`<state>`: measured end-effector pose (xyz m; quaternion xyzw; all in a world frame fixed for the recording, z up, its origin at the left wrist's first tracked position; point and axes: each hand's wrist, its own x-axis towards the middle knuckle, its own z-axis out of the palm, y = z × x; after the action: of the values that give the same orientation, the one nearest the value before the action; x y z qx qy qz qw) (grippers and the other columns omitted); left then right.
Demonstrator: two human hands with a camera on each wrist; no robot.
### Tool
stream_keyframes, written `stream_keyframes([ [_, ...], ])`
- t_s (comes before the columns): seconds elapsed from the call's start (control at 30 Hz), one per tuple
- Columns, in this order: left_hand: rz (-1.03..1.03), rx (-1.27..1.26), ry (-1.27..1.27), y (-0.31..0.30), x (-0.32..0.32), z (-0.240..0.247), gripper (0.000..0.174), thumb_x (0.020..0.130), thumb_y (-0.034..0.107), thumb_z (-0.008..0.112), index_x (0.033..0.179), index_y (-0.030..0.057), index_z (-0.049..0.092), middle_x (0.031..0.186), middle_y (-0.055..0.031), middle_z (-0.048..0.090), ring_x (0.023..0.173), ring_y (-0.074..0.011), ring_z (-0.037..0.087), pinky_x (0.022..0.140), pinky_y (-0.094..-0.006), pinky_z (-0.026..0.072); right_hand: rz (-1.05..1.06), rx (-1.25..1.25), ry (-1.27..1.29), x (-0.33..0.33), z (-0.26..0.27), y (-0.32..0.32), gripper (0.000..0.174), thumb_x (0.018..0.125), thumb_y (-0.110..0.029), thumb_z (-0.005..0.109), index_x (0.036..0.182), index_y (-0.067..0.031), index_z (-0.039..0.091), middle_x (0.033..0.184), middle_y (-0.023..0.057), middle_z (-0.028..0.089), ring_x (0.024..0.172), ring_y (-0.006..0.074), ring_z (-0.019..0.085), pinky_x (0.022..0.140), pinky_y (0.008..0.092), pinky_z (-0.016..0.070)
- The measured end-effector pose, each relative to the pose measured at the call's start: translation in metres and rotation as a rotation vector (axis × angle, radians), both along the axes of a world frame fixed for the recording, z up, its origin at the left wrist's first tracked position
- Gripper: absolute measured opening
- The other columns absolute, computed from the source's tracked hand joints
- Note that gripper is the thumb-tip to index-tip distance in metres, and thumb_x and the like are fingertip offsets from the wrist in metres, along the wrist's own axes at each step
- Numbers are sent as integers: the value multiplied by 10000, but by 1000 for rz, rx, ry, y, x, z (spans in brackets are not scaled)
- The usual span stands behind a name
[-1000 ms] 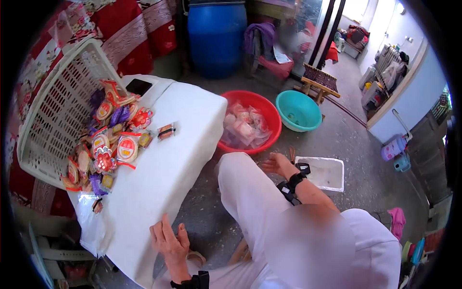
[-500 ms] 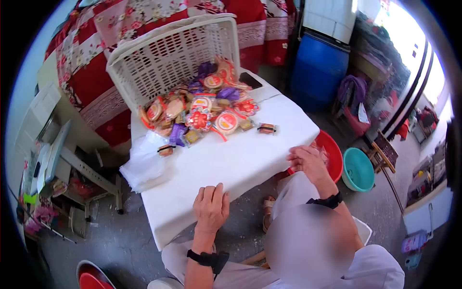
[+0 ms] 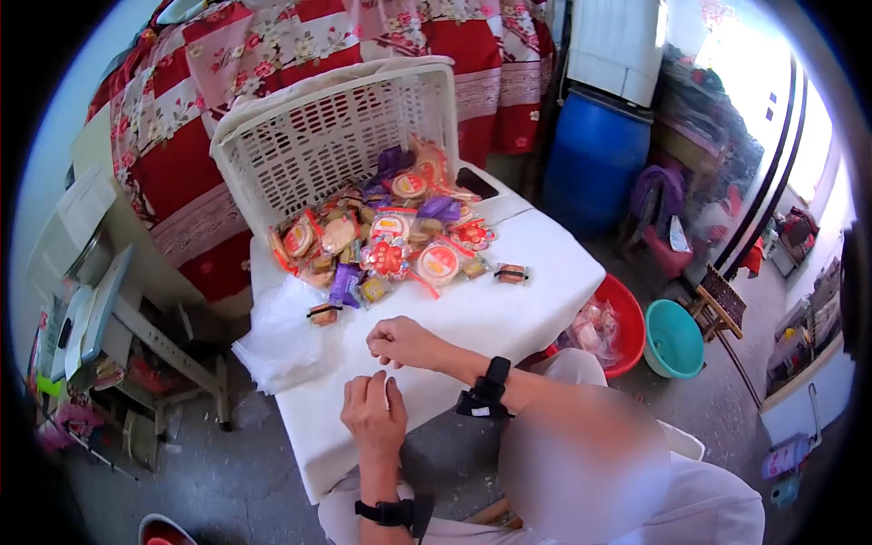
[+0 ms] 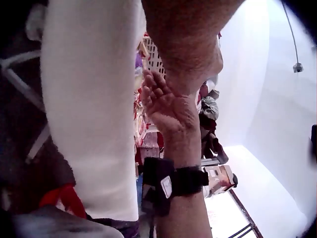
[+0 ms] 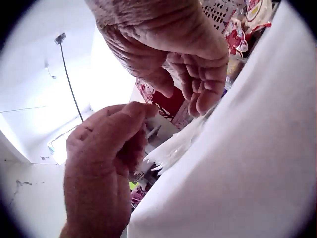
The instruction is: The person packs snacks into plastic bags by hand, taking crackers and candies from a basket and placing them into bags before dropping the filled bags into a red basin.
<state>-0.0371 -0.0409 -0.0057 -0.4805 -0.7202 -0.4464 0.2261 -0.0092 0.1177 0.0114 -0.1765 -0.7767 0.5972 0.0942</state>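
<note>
Over the front part of the white-covered table (image 3: pixel 536 263), my right hand (image 3: pixel 404 343) reaches across to the left with loosely bent fingers. Just below it, near the table's front edge, is my left hand (image 3: pixel 374 418), its fingers loosely curved. Neither hand holds anything. From the right wrist, the right hand (image 5: pixel 198 69) shows bent fingers close above the cloth, with the left hand (image 5: pixel 104 144) facing it. Clear plastic bags (image 3: pixel 286 331) lie left of the hands. Beyond them, wrapped snacks (image 3: pixel 440 262) spill in a pile from a tipped white basket (image 3: pixel 336 118).
Two small wrapped cakes lie apart from the pile, one on the right (image 3: pixel 511 273). A dark phone (image 3: pixel 476 183) rests at the back. On the floor to the right stand a red basin (image 3: pixel 634 327) holding packages and a teal basin (image 3: pixel 674 339). A blue barrel (image 3: pixel 597 159) stands behind.
The head view has swung left onto the table. My right hand has moved from beside my right leg, past the table's right edge, to above my left hand. The snacks have not moved.
</note>
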Motion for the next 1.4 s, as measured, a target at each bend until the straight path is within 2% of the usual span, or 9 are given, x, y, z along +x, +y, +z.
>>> stream_keyframes([
  [0.23,-2,95,-16,4,-6,-3,115,753,9,661,868,7,666,762,-107,579,683,-282,571,589,-379,456,-190,497,280,-60,-13,10,169,795,-184,607,793,-24,661,689,151,646,679,308,649,626,419,500],
  [0.47,160,29,17,3,-19,-2,154,770,17,620,917,-23,646,825,-132,575,736,-324,546,624,-410,450,-45,920,472,-118,-23,1,182,833,-118,533,951,-52,656,1015,148,631,997,325,582,794,445,476],
  [0.57,322,-25,81,-3,-38,1,216,789,26,588,990,-35,639,949,-155,595,842,-353,536,729,-432,451,47,1110,297,-112,-24,0,206,826,-136,567,988,-46,658,1110,135,601,1059,313,541,807,460,477],
  [0.63,368,-48,81,-6,-51,8,239,800,24,570,1022,-38,632,1007,-166,600,900,-362,525,785,-431,440,146,1247,90,-85,-14,3,149,817,-121,578,911,-32,652,1005,134,590,988,328,538,787,458,481],
  [0.93,582,-293,107,8,-91,6,385,828,70,583,1206,5,561,1228,-129,574,1101,-333,470,963,-496,328,-55,1147,35,15,-2,41,156,771,-178,661,731,-27,649,913,138,590,938,336,541,755,453,471],
  [1.03,623,-411,104,7,-103,3,372,820,73,598,1186,14,562,1250,-124,552,1122,-336,448,957,-474,303,-78,1016,117,23,1,47,196,796,-202,671,840,-12,653,922,142,593,917,339,550,780,447,473],
  [1.13,623,-642,-6,2,-105,5,256,801,88,632,1053,41,630,1136,-77,607,1075,-296,475,904,-438,322,-125,873,190,24,8,38,220,799,-203,675,903,-11,646,931,146,596,921,338,562,787,438,473],
  [1.2,620,-479,126,-1,-109,1,106,799,119,637,883,69,676,991,-41,654,986,-263,527,857,-418,335,-125,814,231,22,12,29,228,803,-202,673,924,-12,640,934,147,599,926,336,570,790,434,472],
  [1.4,665,-339,143,0,-110,2,58,773,119,666,803,70,662,892,-56,646,883,-272,548,844,-416,344,-60,771,319,36,22,19,202,818,-194,660,918,-20,641,886,131,610,843,294,613,742,400,483],
])
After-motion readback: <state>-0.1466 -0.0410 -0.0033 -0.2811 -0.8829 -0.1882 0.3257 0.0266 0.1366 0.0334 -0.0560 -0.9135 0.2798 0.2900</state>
